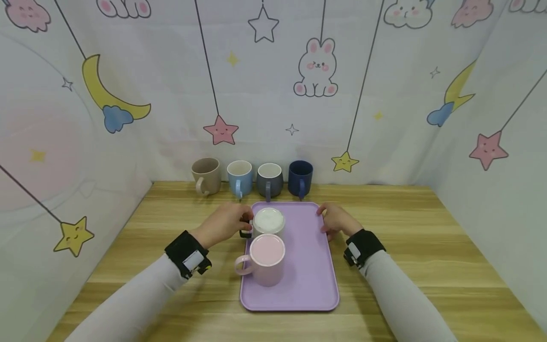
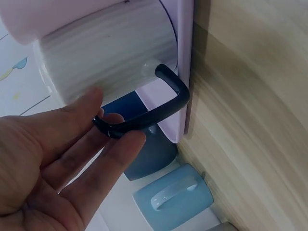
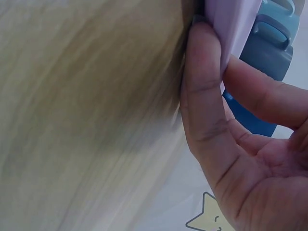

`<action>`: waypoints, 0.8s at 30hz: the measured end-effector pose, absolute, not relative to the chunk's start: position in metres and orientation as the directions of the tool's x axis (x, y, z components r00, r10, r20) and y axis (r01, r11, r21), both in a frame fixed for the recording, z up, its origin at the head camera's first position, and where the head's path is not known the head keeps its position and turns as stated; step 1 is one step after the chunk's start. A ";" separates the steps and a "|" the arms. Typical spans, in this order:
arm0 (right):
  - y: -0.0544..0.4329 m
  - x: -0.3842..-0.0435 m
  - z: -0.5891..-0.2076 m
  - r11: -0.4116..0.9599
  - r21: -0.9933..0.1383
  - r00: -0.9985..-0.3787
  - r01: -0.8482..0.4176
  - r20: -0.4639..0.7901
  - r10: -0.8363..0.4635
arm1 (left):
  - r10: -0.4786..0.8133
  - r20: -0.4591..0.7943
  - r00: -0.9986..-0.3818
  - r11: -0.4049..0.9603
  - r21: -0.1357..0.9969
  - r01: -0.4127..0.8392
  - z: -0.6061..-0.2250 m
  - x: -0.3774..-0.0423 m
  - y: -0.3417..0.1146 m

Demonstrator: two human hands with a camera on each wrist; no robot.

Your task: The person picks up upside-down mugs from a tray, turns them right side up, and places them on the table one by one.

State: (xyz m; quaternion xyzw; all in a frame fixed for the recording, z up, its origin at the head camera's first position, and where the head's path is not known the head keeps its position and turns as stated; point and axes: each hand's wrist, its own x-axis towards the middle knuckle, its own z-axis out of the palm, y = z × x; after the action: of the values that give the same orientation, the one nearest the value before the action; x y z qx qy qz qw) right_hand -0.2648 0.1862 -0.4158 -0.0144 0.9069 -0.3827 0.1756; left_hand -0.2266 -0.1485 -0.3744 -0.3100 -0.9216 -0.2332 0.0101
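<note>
Head camera shows the left hand (image 1: pixel 224 222) pinching the black handle (image 1: pixel 245 234) of a white mug (image 1: pixel 269 221) at eleven o'clock on the lilac tray (image 1: pixel 307 270), a pink mug (image 1: pixel 268 263) beside it at its six o'clock; the right hand (image 1: pixel 339 221) grips the tray's edge between thumb and fingers near one o'clock.

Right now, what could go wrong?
The white cylindrical mug with the dark handle stands close to the glossy pink mug, so moving it could knock that one. The left hand grips only the handle, so the mug may tilt. If the right hand tugs the rectangular lilac tray, both mugs may shift.
</note>
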 end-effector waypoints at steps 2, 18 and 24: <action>0.186 -0.264 -0.415 0.708 -0.698 -0.938 0.109 -0.307 -0.159 | 0.586 0.173 -0.792 0.701 0.382 0.603 -0.372 -0.226 -0.147; 0.187 -0.262 -0.415 0.714 -0.693 -0.937 0.100 -0.308 -0.168 | 0.526 0.193 -0.828 0.695 0.464 0.550 -0.382 -0.232 -0.150; 0.186 -0.261 -0.414 0.708 -0.699 -0.939 0.101 -0.303 -0.165 | 0.500 0.212 -0.840 0.686 0.494 0.534 -0.383 -0.238 -0.155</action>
State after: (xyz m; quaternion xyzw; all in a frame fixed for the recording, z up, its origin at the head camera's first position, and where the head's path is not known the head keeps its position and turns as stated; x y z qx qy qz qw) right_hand -0.2614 0.1863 -0.4142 -0.0178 0.9074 -0.3819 0.1742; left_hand -0.2376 -0.1551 -0.3829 -0.2816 -0.9178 -0.2784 0.0299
